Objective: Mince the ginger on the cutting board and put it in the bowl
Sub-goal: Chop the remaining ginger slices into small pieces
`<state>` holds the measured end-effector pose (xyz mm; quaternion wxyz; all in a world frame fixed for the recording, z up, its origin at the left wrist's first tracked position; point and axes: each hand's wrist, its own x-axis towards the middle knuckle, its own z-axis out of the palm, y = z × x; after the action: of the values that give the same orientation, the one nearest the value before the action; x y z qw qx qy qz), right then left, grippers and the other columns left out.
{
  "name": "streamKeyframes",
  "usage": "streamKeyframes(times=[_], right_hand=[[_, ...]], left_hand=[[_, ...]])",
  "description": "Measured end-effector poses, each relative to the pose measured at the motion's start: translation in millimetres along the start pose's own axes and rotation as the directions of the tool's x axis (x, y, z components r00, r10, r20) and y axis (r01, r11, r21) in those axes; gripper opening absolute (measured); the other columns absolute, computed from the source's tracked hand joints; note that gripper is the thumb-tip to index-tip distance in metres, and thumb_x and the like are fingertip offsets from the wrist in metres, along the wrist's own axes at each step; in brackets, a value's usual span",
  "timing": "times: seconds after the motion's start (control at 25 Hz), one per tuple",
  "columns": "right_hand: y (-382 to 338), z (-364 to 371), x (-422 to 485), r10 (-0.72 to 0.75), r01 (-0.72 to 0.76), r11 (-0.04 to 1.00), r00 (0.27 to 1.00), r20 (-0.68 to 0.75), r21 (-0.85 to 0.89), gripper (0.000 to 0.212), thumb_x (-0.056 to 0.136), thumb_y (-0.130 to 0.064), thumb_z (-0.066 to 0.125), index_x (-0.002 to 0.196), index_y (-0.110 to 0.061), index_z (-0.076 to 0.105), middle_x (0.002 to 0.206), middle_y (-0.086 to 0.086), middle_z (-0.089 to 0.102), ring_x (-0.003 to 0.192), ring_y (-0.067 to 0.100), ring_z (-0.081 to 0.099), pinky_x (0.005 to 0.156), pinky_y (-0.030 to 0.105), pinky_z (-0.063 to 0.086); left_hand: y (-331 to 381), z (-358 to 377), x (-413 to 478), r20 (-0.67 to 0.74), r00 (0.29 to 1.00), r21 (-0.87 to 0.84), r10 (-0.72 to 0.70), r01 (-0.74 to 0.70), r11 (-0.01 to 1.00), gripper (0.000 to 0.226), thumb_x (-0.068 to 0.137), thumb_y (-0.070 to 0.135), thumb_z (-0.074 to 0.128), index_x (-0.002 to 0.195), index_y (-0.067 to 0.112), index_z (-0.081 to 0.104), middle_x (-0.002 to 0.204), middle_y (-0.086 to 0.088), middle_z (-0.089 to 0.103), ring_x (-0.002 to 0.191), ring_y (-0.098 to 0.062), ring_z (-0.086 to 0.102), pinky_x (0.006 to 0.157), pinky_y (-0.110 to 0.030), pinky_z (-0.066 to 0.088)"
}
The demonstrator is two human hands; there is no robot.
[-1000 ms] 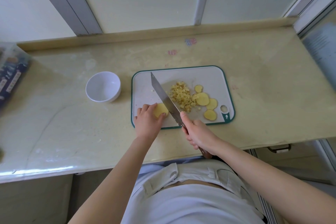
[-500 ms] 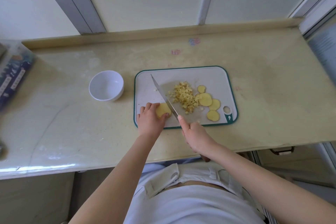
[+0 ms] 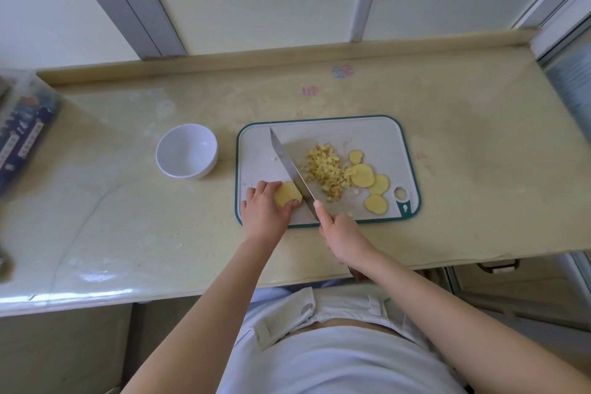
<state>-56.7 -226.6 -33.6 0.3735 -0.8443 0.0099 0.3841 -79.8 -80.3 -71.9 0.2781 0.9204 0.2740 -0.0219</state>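
Centre frame: left hand [image 3: 263, 213] pinches the ginger chunk [image 3: 286, 197] with curled fingers; right hand [image 3: 343, 237], fingers wrapped round the knife [image 3: 289, 166], has lowered it against the chunk. Empty bowl [image 3: 187, 150]: mincing unfinished.

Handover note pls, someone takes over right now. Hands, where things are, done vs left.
Left hand holds a yellow ginger chunk down on the white green-rimmed cutting board.
Right hand grips the steel kitchen knife, blade right beside the chunk.
Done: a pile of diced ginger mid-board.
Left: cut the chunk and the four round ginger slices at the board's right, mince finer if needed, move all into the round white bowl, empty, left of the board.
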Motion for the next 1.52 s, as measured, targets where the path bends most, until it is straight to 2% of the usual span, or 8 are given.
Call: streamKeyframes(times=[0.2, 0.36, 0.48, 0.64, 0.88, 1.12, 1.24, 1.52], right_hand=[[0, -3, 1, 0.038, -0.038, 0.999, 0.999, 0.028, 0.015, 0.064, 0.097, -0.064, 0.025, 0.055, -0.016, 0.029, 0.047, -0.001, 0.031, 0.040, 0.015, 0.028, 0.044, 0.025, 0.026], [-3, -14, -3, 0.053, -0.082, 0.972, 0.990, 0.132, 0.219, 0.057, 0.097, -0.065, 0.027, 0.064, -0.018, 0.030, 0.049, -0.004, 0.024, 0.041, 0.013, 0.020, 0.040, 0.021, 0.020], [-5, -19, -9, 0.015, -0.057, 0.958, 0.989, 0.150, 0.281, 0.055, 0.097, -0.064, 0.027, 0.066, -0.019, 0.029, 0.050, -0.004, 0.022, 0.043, 0.012, 0.018, 0.041, 0.022, 0.017], [-9, -24, -13, -0.005, -0.030, 0.971, 0.990, 0.143, 0.238, 0.055, 0.097, -0.064, 0.029, 0.065, -0.019, 0.030, 0.048, -0.005, 0.023, 0.042, 0.013, 0.019, 0.042, 0.021, 0.018], [-8, -27, -17, 0.011, -0.036, 0.983, 0.990, 0.142, 0.181, 0.056, 0.096, -0.064, 0.030, 0.064, -0.019, 0.031, 0.047, -0.005, 0.024, 0.042, 0.013, 0.020, 0.042, 0.020, 0.018], [-9, -26, -24, 0.005, -0.028, 0.988, 0.989, 0.150, 0.149, 0.055, 0.097, -0.064, 0.028, 0.065, -0.019, 0.032, 0.049, -0.005, 0.025, 0.041, 0.013, 0.020, 0.042, 0.021, 0.019], [-11, -25, -25, 0.021, -0.040, 0.991, 0.989, 0.143, 0.129, 0.057, 0.097, -0.064, 0.027, 0.063, -0.019, 0.032, 0.048, -0.005, 0.026, 0.042, 0.013, 0.022, 0.040, 0.020, 0.021], [-16, -22, -22, 0.045, -0.049, 0.998, 0.994, 0.102, 0.043, 0.061, 0.098, -0.063, 0.025, 0.060, -0.016, 0.034, 0.047, -0.003, 0.031, 0.038, 0.013, 0.028, 0.037, 0.020, 0.027]], left_hand=[[0, 0, -5, -0.002, 1.000, 0.016, 0.021, -0.021, 1.000, 0.052, 0.088, 0.042, 0.057, 0.133, 0.020, 0.047, 0.128, 0.002, 0.050, 0.120, -0.022, 0.039, 0.097, -0.034, 0.032], [-7, -4, -5, 0.067, 0.996, -0.011, 0.060, -0.060, 0.998, 0.060, 0.085, 0.040, 0.063, 0.137, 0.021, 0.042, 0.131, 0.001, 0.046, 0.122, -0.023, 0.037, 0.101, -0.036, 0.032], [-11, -7, -3, 0.103, 0.990, -0.038, 0.093, -0.090, 0.995, 0.065, 0.080, 0.027, 0.070, 0.138, 0.019, 0.042, 0.131, -0.001, 0.048, 0.121, -0.025, 0.037, 0.102, -0.035, 0.032], [-11, -7, 0, 0.046, 0.994, -0.113, 0.101, -0.095, 0.989, 0.057, 0.079, 0.017, 0.072, 0.131, 0.013, 0.050, 0.122, -0.005, 0.054, 0.113, -0.024, 0.041, 0.100, -0.033, 0.035], [-10, -5, 1, 0.019, 0.994, -0.120, 0.104, -0.101, 0.988, 0.056, 0.077, 0.015, 0.073, 0.129, 0.012, 0.053, 0.119, -0.006, 0.056, 0.110, -0.025, 0.043, 0.097, -0.034, 0.036], [-6, -9, 9, 0.100, 0.994, -0.111, 0.046, -0.035, 0.993, 0.056, 0.079, 0.039, 0.069, 0.129, 0.019, 0.052, 0.117, 0.001, 0.053, 0.112, -0.021, 0.043, 0.097, -0.039, 0.041], [-3, -8, 12, 0.066, 0.997, -0.147, -0.026, 0.036, 0.988, 0.043, 0.082, 0.034, 0.068, 0.122, 0.020, 0.057, 0.113, 0.001, 0.057, 0.108, -0.020, 0.047, 0.093, -0.038, 0.044], [-2, -4, 14, 0.067, 0.996, -0.097, -0.062, 0.069, 0.993, 0.042, 0.082, 0.036, 0.067, 0.121, 0.023, 0.057, 0.115, 0.004, 0.056, 0.109, -0.018, 0.048, 0.093, -0.040, 0.044]])
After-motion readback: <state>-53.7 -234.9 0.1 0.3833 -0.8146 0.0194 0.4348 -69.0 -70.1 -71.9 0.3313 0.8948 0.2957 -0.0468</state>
